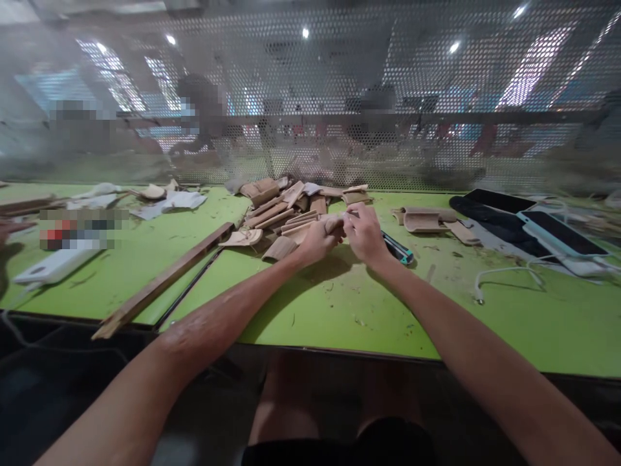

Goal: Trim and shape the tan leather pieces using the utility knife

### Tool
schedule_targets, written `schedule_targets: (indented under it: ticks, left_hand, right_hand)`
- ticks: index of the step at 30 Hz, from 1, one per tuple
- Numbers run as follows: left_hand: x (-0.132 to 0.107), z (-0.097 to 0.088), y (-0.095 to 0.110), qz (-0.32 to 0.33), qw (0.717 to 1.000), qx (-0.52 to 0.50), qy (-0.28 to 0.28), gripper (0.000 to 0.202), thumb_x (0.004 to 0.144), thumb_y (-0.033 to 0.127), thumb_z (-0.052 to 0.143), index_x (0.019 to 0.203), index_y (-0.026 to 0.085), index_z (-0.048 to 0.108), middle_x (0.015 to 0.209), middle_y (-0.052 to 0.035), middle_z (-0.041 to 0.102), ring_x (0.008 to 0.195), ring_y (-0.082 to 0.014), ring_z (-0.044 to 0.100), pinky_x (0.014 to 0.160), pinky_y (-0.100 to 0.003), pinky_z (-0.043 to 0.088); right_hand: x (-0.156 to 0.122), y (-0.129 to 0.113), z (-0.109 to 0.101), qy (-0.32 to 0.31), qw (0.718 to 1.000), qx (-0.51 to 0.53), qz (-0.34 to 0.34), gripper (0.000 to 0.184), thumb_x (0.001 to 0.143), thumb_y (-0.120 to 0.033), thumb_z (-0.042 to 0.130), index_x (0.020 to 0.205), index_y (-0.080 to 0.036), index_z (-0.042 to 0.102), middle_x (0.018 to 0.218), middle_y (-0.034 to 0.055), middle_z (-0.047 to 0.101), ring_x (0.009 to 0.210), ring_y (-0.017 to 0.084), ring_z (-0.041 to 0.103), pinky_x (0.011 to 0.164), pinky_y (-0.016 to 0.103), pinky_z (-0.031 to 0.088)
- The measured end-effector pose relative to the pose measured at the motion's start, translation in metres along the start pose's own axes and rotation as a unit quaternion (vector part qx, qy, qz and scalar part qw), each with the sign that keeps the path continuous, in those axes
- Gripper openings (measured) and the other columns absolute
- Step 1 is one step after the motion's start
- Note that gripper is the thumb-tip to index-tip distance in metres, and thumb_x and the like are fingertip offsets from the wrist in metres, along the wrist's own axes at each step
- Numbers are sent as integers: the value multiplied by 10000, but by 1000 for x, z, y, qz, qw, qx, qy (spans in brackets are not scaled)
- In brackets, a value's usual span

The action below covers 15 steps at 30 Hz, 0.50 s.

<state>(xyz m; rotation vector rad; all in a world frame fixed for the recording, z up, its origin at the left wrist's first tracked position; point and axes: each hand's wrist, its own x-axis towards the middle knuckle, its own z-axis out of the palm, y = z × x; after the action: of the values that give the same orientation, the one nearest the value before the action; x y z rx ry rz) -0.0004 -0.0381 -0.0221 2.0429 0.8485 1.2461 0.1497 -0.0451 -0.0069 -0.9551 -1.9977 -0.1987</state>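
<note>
My left hand (pixel 319 242) and my right hand (pixel 365 234) are closed close together above the green tabletop (pixel 339 304). Between them is a small tan piece of bamboo (pixel 334 224), largely covered by the fingers. Just behind and to the left of the hands lies a heap of cut bamboo pieces (pixel 272 213), some curved and some flat. A teal and black utility knife (pixel 398 248) rests on the table right beside my right wrist, partly hidden by it.
A long wooden strip (pixel 165 279) lies slantwise at left, near a white power strip (pixel 61 260). Curved bamboo pieces (pixel 424 220), a black cloth (pixel 499 223), a phone (pixel 565 232) and a white cable (pixel 504 272) lie at right. Behind stands a perforated metal screen (pixel 310 142).
</note>
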Motion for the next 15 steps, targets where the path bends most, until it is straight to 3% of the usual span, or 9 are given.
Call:
schedule_targets:
  ticks: [4, 8, 12, 15]
  left_hand:
    - [2, -1, -2, -15, 999, 14, 30, 164, 727, 180, 550, 612, 185, 434, 557, 40, 431, 558, -84, 356, 513, -221, 295]
    - [3, -1, -1, -33, 998, -57, -4, 35, 767, 183, 517, 776, 176, 550, 598, 51, 496, 532, -79, 394, 519, -215, 329]
    - [1, -1, -1, -27, 999, -33, 25, 91, 701, 152, 550, 655, 181, 477, 583, 42, 487, 551, -78, 390, 524, -214, 324]
    - [1, 0, 3, -35, 997, -60, 14, 56, 728, 159, 529, 695, 184, 492, 592, 38, 502, 546, -84, 420, 517, -210, 338]
  right_hand:
    - [-1, -2, 1, 4, 999, -19, -28, 366, 1014, -259, 384, 1135, -191, 723, 1187, 145, 620, 1062, 307, 485, 976, 511, 446]
    - [-3, -3, 4, -11, 999, -43, -6, 374, 1017, -236, 375, 1166, -197, 716, 1162, 147, 617, 1034, 302, 501, 961, 500, 454]
    - [-5, -3, 6, -9, 999, -49, -7, 393, 1024, -251, 376, 1273, -193, 674, 1229, 150, 599, 1091, 312, 483, 995, 508, 440]
    - [-6, -2, 6, -20, 998, -52, -12, 400, 1022, -242, 361, 1259, -191, 679, 1222, 147, 605, 1082, 313, 485, 991, 515, 439]
